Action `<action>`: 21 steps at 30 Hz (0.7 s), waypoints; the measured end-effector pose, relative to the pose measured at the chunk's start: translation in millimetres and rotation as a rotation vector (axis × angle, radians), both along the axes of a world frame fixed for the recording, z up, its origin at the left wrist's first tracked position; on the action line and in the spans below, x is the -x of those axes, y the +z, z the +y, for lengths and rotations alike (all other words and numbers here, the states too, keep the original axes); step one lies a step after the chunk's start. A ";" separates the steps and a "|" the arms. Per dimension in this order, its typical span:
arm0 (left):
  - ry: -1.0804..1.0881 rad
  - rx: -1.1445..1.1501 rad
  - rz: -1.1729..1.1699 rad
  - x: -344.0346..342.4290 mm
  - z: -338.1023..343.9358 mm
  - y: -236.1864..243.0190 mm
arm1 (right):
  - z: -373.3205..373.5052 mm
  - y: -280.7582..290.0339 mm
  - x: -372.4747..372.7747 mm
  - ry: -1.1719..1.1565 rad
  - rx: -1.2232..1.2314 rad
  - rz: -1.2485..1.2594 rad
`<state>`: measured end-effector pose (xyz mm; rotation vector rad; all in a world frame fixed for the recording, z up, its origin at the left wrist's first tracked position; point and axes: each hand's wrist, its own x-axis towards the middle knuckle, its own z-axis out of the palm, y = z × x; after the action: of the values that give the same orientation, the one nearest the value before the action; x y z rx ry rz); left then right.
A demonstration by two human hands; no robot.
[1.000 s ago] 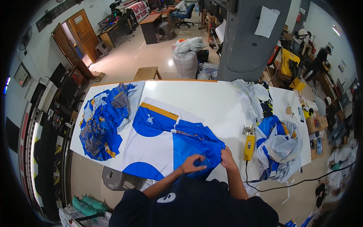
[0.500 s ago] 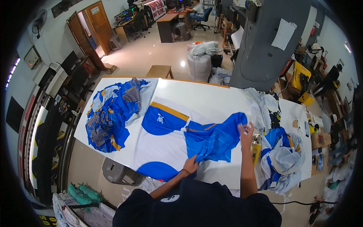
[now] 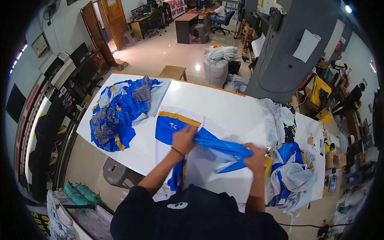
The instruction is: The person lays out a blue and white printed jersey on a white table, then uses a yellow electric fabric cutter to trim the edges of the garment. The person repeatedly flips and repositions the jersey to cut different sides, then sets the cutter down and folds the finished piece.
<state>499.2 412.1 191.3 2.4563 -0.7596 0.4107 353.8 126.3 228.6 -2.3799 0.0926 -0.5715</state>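
Observation:
My left hand (image 3: 184, 141) is closed on one end of a blue fabric piece (image 3: 220, 147), and my right hand (image 3: 255, 158) grips its other end. Pulled into a narrow band, the cloth stretches between them over the white table (image 3: 208, 100). Beneath and beside my left hand lies a flat white and blue cloth panel (image 3: 176, 119) with a yellow-orange band and a small white print. More blue cloth hangs below my left wrist at the near table edge. A yellow-handled tool with a metal head (image 3: 268, 161) lies right beside my right hand, partly hidden.
A heap of blue, white and patterned cloth (image 3: 116, 116) covers the table's left end. Another cloth pile (image 3: 296, 172) lies at right, near a grey pillar (image 3: 286, 60). A grey stool (image 3: 116, 172) stands under the near left edge. People sit at desks far back.
My left hand has moved up and away from the near edge; my right has come nearer and closed on the cloth. The spread blue piece is now lifted and bunched between them.

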 end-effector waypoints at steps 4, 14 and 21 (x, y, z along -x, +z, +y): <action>0.189 0.350 -0.605 -36.1 36.7 84.8 | -29.4 81.2 18.8 -0.152 0.298 -0.465; 0.420 0.633 -0.846 -16.6 136.9 226.4 | -89.8 176.7 41.7 -0.612 0.404 -0.906; 0.377 0.447 -0.106 -132.8 127.5 144.8 | -177.6 27.3 -80.4 -0.600 -0.126 -0.244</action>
<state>632.0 539.6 336.1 2.1525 -0.2025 0.7652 434.2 -51.4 255.9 -2.1241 0.7259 -1.0925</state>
